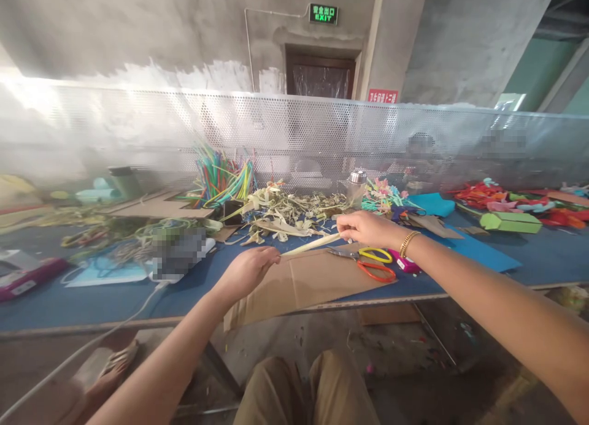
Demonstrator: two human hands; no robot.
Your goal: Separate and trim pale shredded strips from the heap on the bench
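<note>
Pale strip [310, 245] is spanning the gap between the two hands near the middle of the frame, its ends disappearing among the fingers, so its full length is staying hidden. Whether its underside is touching the brown cardboard [294, 287] below, I cannot tell (the view is looking down at a slant). The visible stretch is looking narrow, creamy yellow and nearly straight, rising slightly toward the right; its fine texture is blurring out.

The left hand [251, 270] is closing its fingertips on the lower end, while the right hand [363, 227] is pinching the upper end between thumb and fingers, the other fingers curling in. A gold bracelet [409, 244] is circling the right wrist, and both forearms are running out of the frame at the bottom and lower right.

Scissors [358, 257] with one yellow and one orange handle are lying on the cardboard, just below the right hand. A pile of dry, pale leafy pieces [280, 219] is spreading behind the hands on the blue tabletop [501, 244]. Left of the left hand, a pixelated patch is covering most of a white-edged object [208, 248] (a cable [154, 295] is trailing from it). Shapes behind the perforated screen [257, 118] are showing only faintly.
</note>
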